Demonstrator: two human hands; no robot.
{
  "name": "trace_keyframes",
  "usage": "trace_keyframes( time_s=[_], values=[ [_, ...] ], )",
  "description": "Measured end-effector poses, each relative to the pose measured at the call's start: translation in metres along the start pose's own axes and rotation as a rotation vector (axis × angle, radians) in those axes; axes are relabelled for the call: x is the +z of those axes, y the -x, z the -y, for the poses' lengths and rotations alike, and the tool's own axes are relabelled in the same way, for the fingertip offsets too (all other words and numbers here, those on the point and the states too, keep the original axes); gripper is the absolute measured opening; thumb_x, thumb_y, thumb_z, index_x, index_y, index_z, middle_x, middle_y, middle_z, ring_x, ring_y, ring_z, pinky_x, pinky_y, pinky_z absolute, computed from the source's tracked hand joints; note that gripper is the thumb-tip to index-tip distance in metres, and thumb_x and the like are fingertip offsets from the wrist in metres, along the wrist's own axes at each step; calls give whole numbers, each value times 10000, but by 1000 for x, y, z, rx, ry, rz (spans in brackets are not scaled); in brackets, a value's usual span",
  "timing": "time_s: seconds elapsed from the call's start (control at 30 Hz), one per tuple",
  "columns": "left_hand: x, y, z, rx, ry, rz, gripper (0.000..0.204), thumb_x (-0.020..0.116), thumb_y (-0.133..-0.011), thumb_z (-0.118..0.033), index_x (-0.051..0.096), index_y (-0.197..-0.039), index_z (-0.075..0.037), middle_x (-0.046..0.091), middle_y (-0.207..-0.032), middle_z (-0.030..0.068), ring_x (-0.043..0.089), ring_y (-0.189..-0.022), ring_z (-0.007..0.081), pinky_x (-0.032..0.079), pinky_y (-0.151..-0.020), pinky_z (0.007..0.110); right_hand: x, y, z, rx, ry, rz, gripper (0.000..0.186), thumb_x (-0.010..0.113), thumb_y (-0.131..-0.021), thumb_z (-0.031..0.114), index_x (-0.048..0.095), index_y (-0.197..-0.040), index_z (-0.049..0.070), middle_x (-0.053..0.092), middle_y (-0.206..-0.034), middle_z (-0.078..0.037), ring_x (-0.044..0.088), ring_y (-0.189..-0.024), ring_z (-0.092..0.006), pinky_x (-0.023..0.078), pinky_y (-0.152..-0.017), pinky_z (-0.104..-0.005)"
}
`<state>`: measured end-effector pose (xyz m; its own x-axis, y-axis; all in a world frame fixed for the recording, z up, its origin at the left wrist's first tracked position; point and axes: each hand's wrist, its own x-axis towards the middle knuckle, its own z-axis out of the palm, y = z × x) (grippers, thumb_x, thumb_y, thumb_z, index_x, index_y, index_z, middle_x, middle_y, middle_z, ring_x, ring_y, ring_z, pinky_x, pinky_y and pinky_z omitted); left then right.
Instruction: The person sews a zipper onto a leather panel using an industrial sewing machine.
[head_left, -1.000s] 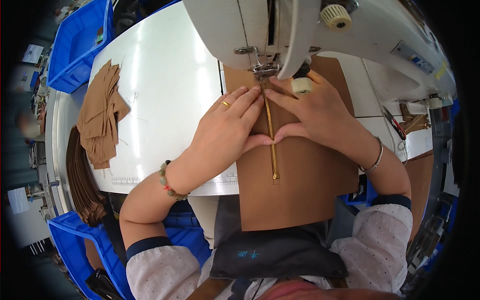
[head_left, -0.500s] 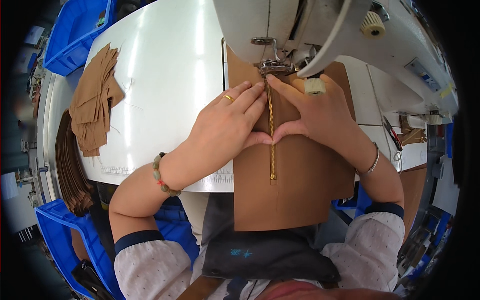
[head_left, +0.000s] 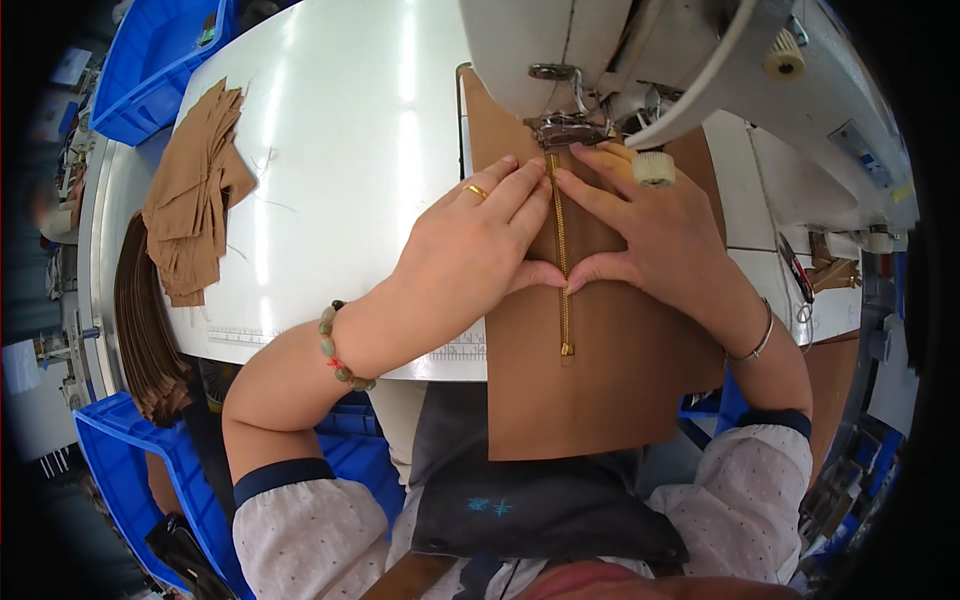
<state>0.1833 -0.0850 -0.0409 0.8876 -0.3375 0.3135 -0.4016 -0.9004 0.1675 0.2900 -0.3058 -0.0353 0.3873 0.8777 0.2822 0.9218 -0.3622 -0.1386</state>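
A brown fabric panel with a gold zipper down its middle lies under the presser foot of a white sewing machine. My left hand, with a gold ring, presses flat on the fabric just left of the zipper. My right hand presses flat on the right side, a pale guard on one finger. Fingertips of both hands sit close to the presser foot, thumbs meeting at the zipper. The panel's lower part hangs over the table edge toward my lap.
A pile of brown fabric pieces lies at the left of the white table. More brown pieces hang off its left rim. Blue bins stand at the upper left and lower left. A dark apron covers my lap.
The view has shifted, with the machine and hands sitting a little higher in frame. Both hands stay flat on the fabric beside the zipper, and less zipper length shows below them.
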Motion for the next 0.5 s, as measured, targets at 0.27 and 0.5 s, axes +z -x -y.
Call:
trace_keyframes(
  time_s=[0.27, 0.5],
  values=[
    [-1, -1, 1, 1, -1, 11, 778, 801, -774, -472, 623, -1351, 19, 626, -1404, 151, 605, -1309, 332, 548, -1027, 384, 0, -2, 1, 18, 25, 57, 895, 746, -691, 683, 655, -1402, 147, 623, -1443, -72, 599, -1300, -310, 507, -1018, -433],
    [1, -1, 1, -5, -9, -1, 787, 799, -763, -487, 627, -1352, 7, 632, -1398, 145, 603, -1313, 328, 541, -1038, 390, 5, -1, -1, -1, 25, 4, 860, 760, -696, 662, 672, -1358, 119, 652, -1326, -92, 599, -1283, -327, 496, -1042, -429]
  ],
)
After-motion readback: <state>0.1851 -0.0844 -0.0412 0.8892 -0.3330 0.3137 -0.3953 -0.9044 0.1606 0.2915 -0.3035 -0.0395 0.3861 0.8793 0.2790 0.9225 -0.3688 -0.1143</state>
